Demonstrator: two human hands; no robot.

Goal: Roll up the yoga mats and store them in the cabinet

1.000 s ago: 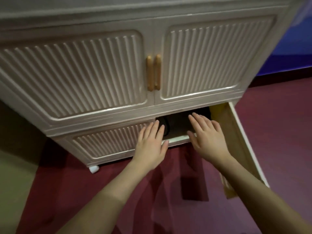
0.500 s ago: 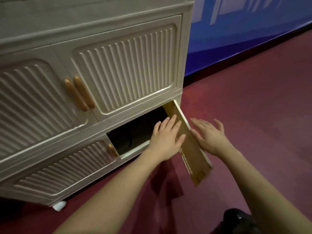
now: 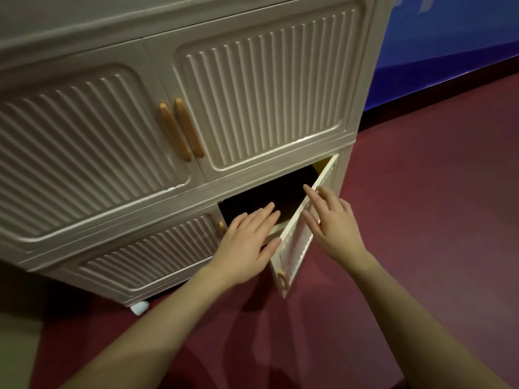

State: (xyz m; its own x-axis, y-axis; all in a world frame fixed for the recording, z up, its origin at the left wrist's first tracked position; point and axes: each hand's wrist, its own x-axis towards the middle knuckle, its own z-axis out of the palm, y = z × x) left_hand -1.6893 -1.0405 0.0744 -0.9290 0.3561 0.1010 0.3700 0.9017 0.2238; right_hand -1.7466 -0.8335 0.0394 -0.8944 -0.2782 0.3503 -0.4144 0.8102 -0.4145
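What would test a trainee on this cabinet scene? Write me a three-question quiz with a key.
1. True or false: the lower right door of the cabinet stands open.
2. Which hand is on the outer face of that door? A) left hand B) right hand C) neither
3. Fill in: the two long handles on the upper doors are ____ in colour.

Key:
1. True; it swings out from the dark compartment.
2. B; its straight fingers lie against the ribbed front, while the left hand reaches flat toward the opening.
3. Orange-tan.
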